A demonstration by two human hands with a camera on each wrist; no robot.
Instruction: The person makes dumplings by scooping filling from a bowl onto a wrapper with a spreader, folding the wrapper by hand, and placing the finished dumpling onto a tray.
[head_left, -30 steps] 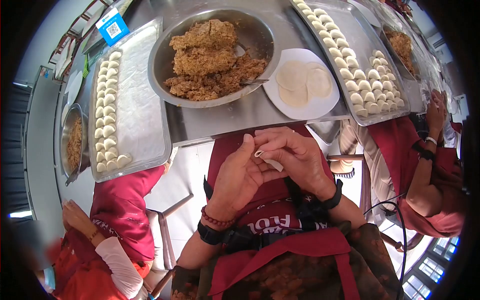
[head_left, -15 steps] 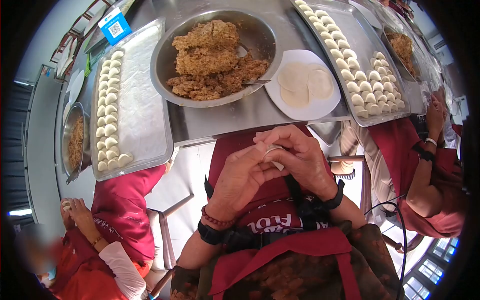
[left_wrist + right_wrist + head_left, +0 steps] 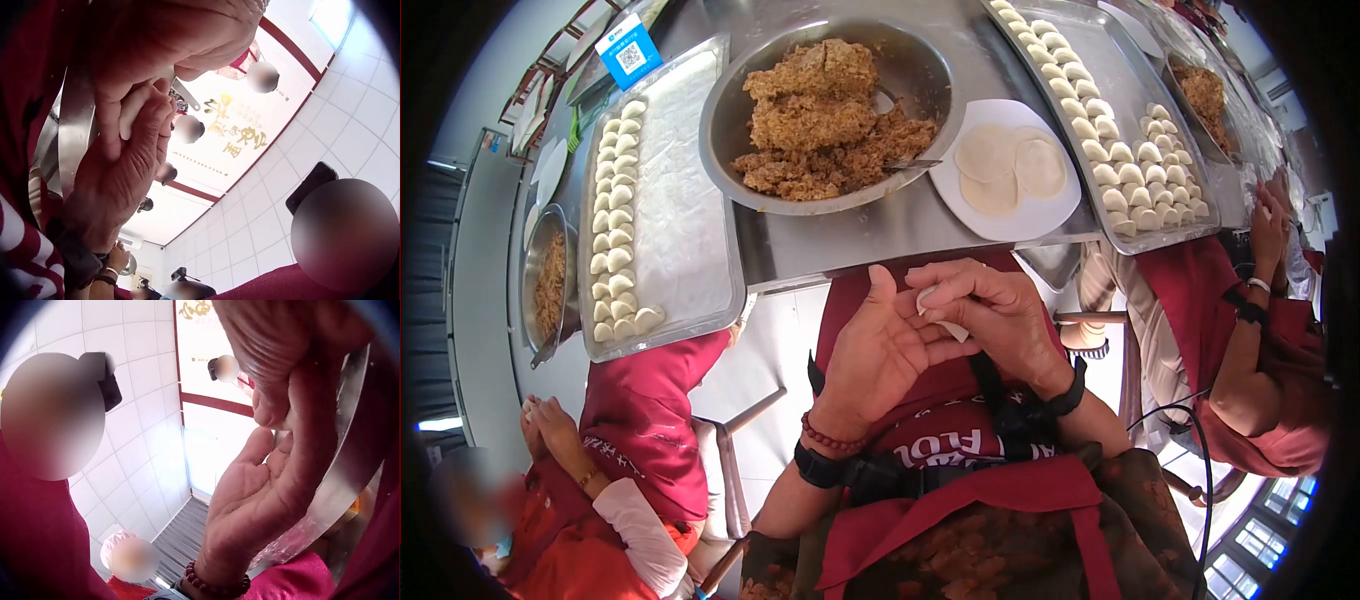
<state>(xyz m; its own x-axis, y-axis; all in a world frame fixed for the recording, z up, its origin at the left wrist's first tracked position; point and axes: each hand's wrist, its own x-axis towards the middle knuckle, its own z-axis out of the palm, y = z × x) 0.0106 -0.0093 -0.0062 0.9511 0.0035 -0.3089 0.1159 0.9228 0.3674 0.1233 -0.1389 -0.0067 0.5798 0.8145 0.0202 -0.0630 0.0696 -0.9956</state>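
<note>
Fingers of the right hand (image 3: 992, 312) are pinching a pale dough dumpling (image 3: 927, 297), left hand (image 3: 878, 352) lying open; over-squeezing may tear it.

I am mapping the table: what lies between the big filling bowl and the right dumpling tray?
A white plate of round wrappers, seen in the head view.

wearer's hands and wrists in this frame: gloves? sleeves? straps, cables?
No gloves: left hand and right hand are bare, forearms uncovered. The left wrist carries a reddish-brown bead bracelet and, below it, a black strap. The right wrist has a matching black band. Black cords lead off over a dark red apron.
</note>
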